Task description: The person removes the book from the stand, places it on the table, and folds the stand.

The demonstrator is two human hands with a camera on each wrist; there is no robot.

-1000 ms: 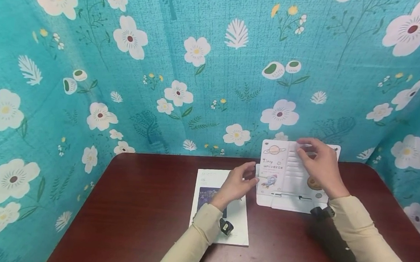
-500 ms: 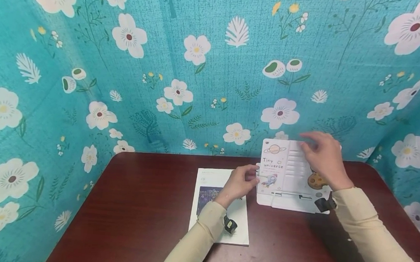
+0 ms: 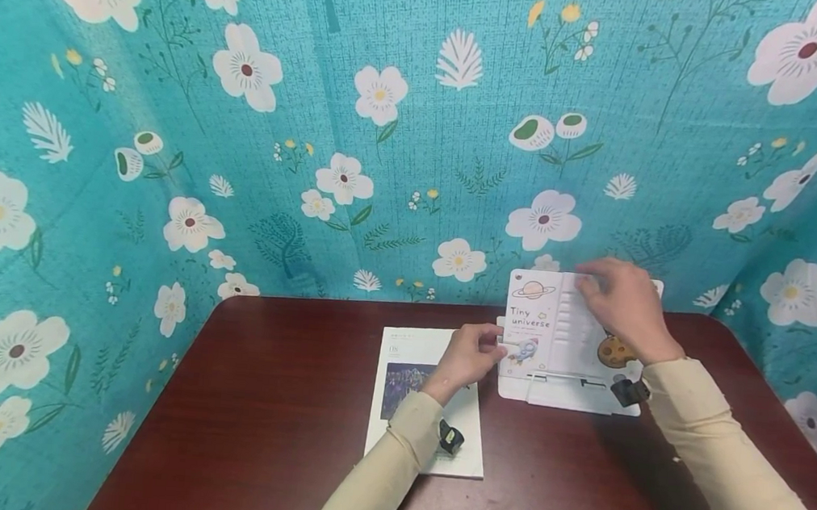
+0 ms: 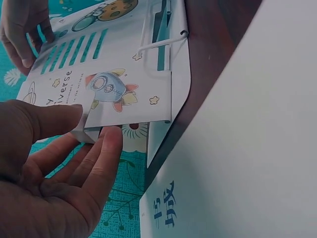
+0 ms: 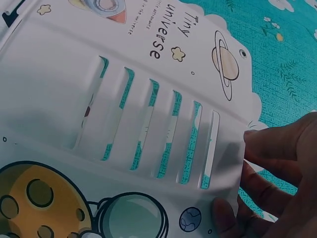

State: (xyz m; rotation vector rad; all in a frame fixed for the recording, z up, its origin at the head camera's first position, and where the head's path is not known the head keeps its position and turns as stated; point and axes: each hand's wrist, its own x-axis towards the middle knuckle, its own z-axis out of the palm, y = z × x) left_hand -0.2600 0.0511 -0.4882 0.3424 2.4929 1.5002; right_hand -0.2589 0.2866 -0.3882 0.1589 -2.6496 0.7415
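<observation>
A white book stand [image 3: 565, 358] with "Tiny universe" lettering, a rocket and a ringed planet stands upright near the table's back edge. At its left edge my left hand [image 3: 465, 357] pinches a small white bracket [image 4: 85, 134] behind the panel, thumb in front and fingers behind. My right hand [image 3: 630, 307] grips the stand's slotted upper edge, seen up close in the right wrist view with fingertips [image 5: 225, 215] against it. Partly under my left forearm lies a white book [image 3: 460, 450] with a dark picture on its cover.
The dark red-brown table [image 3: 278, 406] extends to the left and front of the book. A teal floral curtain [image 3: 402, 165] hangs directly behind the stand and along both sides.
My right hand has risen slightly at the stand's top, uncovering more of the round cookie-like print. My left hand has shifted slightly down at the left edge. Stand and book keep their places.
</observation>
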